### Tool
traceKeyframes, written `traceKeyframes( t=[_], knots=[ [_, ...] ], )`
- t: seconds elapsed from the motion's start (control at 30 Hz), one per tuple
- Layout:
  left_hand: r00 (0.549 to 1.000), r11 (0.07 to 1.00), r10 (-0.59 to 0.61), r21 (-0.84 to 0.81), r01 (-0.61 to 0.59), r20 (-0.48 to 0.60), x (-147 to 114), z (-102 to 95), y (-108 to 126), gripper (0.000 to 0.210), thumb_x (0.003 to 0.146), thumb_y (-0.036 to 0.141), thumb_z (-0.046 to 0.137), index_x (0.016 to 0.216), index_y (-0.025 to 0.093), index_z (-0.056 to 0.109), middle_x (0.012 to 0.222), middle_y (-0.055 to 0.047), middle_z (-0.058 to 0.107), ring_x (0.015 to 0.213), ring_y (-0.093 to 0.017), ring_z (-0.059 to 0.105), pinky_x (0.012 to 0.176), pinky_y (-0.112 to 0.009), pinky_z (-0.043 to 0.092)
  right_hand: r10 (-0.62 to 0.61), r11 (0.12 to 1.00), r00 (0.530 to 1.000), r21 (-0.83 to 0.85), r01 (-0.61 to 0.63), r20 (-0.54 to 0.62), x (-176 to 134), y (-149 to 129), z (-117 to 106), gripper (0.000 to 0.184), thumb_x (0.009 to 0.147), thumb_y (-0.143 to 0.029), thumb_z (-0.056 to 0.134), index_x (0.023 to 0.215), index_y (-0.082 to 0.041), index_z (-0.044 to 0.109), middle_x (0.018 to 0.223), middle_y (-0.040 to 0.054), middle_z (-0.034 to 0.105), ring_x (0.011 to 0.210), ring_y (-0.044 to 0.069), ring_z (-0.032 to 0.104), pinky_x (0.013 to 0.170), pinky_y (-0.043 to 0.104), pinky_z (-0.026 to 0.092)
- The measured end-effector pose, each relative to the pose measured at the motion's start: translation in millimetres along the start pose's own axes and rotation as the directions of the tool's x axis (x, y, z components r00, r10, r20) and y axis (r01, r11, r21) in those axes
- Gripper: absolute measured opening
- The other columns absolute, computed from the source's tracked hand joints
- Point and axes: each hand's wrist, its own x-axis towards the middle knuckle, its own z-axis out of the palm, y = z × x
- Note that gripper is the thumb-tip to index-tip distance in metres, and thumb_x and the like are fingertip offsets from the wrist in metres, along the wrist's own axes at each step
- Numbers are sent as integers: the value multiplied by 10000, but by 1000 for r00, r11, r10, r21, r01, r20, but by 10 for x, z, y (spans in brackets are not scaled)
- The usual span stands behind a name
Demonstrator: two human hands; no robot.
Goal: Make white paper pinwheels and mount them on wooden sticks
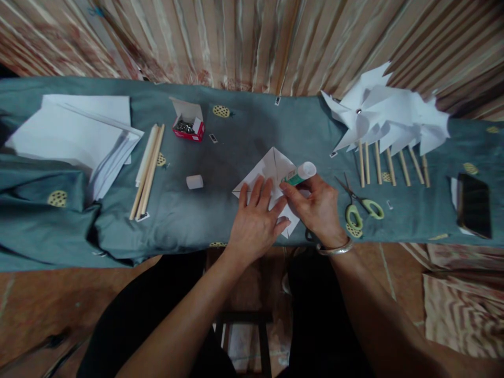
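Observation:
A white paper square (265,165) with cut slits at its corners lies turned like a diamond on the cloth in front of me. My left hand (258,220) rests flat on it with the fingers spread. In my right hand (317,205) I grip a glue stick (298,175), tilted, its lower end at the middle of the paper. Its white cap (194,181) lies apart to the left. Scissors (359,199) with green handles lie just right of my right hand.
Finished paper pinwheels (388,113) on wooden sticks lie at the right, near a phone (473,206). On the left are paper sheets (79,131), wooden sticks (149,173) and a red box (188,126) of small metal pins. A green cloth (236,123) covers the table; a curtain (236,42) hangs behind.

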Motion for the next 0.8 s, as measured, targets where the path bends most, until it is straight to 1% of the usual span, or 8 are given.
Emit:
traceKeyframes(
  t=[0.23,0.47,0.8],
  knots=[
    [1000,1000,6,-2,-6,-3,1,4,-3,492,920,488,550,1340,231,553,1538,-179,400,1465,-377,284,1167,-626,231,-25,1000,1000,-17,25,-9,0,7,6,350,849,-545,616,836,-197,655,699,47,725,627,207,686,603,324,506],
    [1000,1000,-3,2,3,12,0,-9,4,489,920,488,550,1339,236,557,1538,-172,405,1467,-368,284,1168,-622,237,-22,999,1000,-25,22,-1,-3,-21,7,318,845,-504,640,830,-187,656,701,47,730,629,205,690,596,309,499],
    [1000,1000,-2,2,2,7,3,-6,7,499,920,489,549,1349,233,551,1536,-177,408,1463,-368,294,1164,-621,245,-33,999,999,-35,32,-10,1,-29,11,384,861,-568,589,831,-190,654,698,53,726,626,208,684,598,311,495]
  ],
)
